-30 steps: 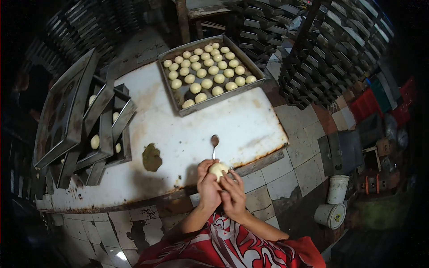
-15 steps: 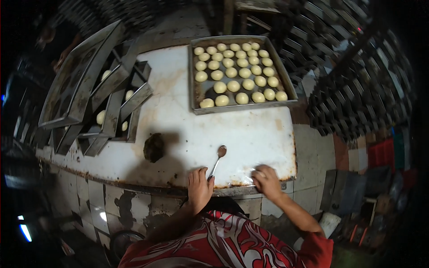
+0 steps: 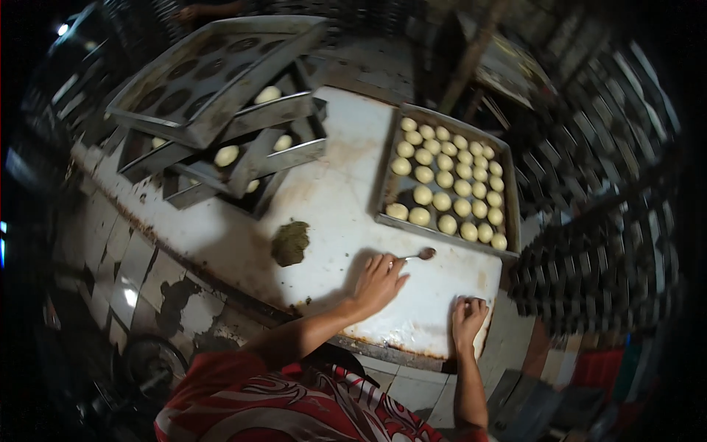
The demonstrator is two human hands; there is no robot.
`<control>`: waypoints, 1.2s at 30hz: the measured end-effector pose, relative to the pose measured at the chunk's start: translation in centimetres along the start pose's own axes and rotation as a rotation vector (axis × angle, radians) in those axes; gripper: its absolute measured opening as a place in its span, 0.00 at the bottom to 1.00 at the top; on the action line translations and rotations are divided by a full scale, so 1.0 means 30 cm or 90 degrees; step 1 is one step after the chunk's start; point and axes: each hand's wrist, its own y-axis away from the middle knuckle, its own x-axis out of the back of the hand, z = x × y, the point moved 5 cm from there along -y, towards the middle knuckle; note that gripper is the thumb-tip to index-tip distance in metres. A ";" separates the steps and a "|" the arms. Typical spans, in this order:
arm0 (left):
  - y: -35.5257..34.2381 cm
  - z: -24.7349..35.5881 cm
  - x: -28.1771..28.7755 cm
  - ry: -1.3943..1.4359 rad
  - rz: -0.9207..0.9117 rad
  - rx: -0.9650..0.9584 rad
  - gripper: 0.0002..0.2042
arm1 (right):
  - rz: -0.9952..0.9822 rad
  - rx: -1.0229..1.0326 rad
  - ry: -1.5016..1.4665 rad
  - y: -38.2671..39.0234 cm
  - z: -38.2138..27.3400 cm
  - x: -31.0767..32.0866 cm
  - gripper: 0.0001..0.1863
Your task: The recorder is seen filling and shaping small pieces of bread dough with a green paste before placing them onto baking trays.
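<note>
My left hand (image 3: 379, 283) reaches over the white, rust-edged table (image 3: 339, 191), its fingers apart and touching the handle of a metal spoon (image 3: 426, 253) with a brown bowl. My right hand (image 3: 469, 318) is curled low at the table's right end; whatever lies inside its fingers is hidden. Beyond the spoon is a square metal tray (image 3: 381, 199) of several pale, glossy dough balls (image 3: 462, 188). A patch of dark olive-green material (image 3: 290, 243) lies left of my left hand.
Stacked, skewed metal trays (image 3: 177, 125) occupy the table's back left, some holding pale balls. Tall stacks of metal tins (image 3: 567, 280) stand at the right, near red crates (image 3: 598, 368). Behind the table are a wooden post (image 3: 475, 51) and another person's arm (image 3: 199, 11).
A second ago both hands held a pale ball; they have separated and it is no longer visible. My left hand has moved forward to the spoon. The whole view has turned.
</note>
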 end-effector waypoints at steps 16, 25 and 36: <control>0.423 -0.612 0.726 0.500 -0.271 0.177 0.13 | -0.464 -0.104 -0.379 -0.442 -1.075 0.189 0.17; 0.379 -0.734 0.926 0.668 -0.373 0.182 0.15 | -0.396 0.502 0.062 -0.900 -2.045 -0.124 0.26; 0.250 -0.620 0.869 0.683 -0.404 0.154 0.14 | -0.464 0.477 -0.164 -0.949 -1.977 -0.015 0.25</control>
